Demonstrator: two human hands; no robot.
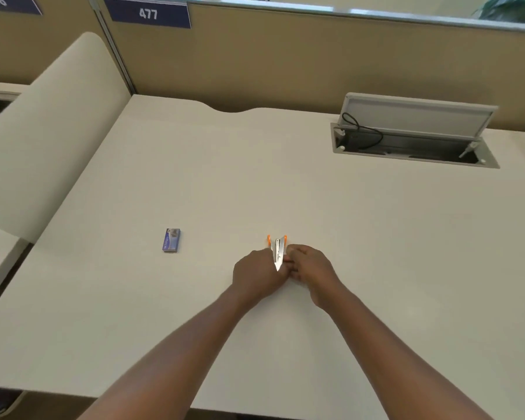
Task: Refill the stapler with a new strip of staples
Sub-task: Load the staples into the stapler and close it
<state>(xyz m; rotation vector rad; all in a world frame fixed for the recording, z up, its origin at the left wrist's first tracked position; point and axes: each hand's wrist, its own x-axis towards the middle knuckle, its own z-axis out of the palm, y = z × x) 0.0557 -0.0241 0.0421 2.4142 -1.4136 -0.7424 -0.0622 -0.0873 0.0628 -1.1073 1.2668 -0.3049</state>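
My left hand and right hand clasp the near end of the stapler, fingers curled round it from either side. It is open at mid-bench, orange halves spread, metal channel showing. The blue staple box lies well apart on the left, and a cable hatch stands open far right.
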